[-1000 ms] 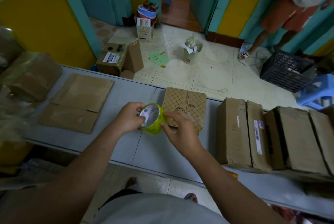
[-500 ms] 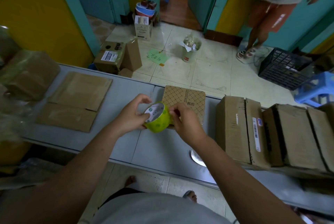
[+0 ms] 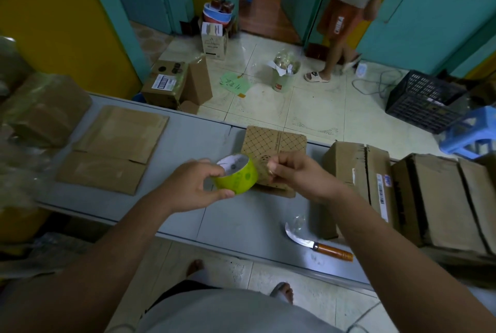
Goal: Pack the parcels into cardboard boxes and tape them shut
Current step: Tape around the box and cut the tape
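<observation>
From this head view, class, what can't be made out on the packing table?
Head view:
- Tape end: too faint near the right hand.
- Patterned box: near part hidden by tape roll, right hand.
- Brown boxes: cut by right edge.
- Box label: print too small.

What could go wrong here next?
The curved knife with the wooden handle lies bare at the grey table's near edge, beside the right forearm; a nudge could drop it towards the feet. The loose tape end, pinched by the right hand off the yellow-green tape roll held in the left hand, may fold and stick to itself.
</observation>
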`<state>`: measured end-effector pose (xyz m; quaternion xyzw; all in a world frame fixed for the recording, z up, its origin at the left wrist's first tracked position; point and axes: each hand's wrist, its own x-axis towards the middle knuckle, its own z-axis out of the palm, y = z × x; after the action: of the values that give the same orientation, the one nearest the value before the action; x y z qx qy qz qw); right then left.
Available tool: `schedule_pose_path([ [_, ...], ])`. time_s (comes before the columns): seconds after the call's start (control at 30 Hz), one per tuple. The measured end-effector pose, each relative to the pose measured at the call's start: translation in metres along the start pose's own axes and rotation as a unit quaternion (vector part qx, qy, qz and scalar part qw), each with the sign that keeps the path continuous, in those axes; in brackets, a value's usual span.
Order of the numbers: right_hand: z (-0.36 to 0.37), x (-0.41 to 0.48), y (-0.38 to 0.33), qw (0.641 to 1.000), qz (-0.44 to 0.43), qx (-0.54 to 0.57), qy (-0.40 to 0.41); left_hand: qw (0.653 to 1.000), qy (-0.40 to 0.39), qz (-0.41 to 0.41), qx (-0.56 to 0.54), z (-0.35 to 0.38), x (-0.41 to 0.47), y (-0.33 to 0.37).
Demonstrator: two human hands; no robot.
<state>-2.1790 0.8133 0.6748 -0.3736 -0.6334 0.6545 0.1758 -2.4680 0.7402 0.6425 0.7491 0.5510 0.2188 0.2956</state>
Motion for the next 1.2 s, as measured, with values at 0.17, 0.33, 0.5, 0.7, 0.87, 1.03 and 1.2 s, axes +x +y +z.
schedule_pose_path([
  [0.17,0.007,-0.020,0.002,0.988,0.005,0.149,-0.047,0.981,0.073,-0.099,0.152,-0.011,0.005,-0.002],
  [0.33,0.011,-0.032,0.013,0.959,0.028,0.282,0.016,0.987,0.044,-0.115,0.106,-0.008,0.007,-0.006],
  [0.5,-0.007,-0.039,0.037,0.928,0.144,0.339,0.062,0.986,0.047,-0.063,-0.150,-0.014,0.001,-0.020],
  [0.7,-0.006,-0.041,0.033,0.957,0.124,0.213,0.150,0.985,-0.032,-0.021,-0.167,-0.021,0.011,-0.011],
  [0.87,-0.046,-0.063,0.031,0.964,0.087,0.081,0.239,0.989,0.001,-0.113,0.096,-0.046,-0.003,-0.046],
  [1.03,-0.036,-0.067,0.046,0.952,0.090,-0.032,0.291,0.985,0.045,-0.070,0.153,-0.032,-0.004,-0.049],
  [1.2,-0.023,-0.072,0.058,0.931,0.109,-0.108,0.331,0.984,0.080,-0.037,0.156,0.007,-0.003,-0.074],
])
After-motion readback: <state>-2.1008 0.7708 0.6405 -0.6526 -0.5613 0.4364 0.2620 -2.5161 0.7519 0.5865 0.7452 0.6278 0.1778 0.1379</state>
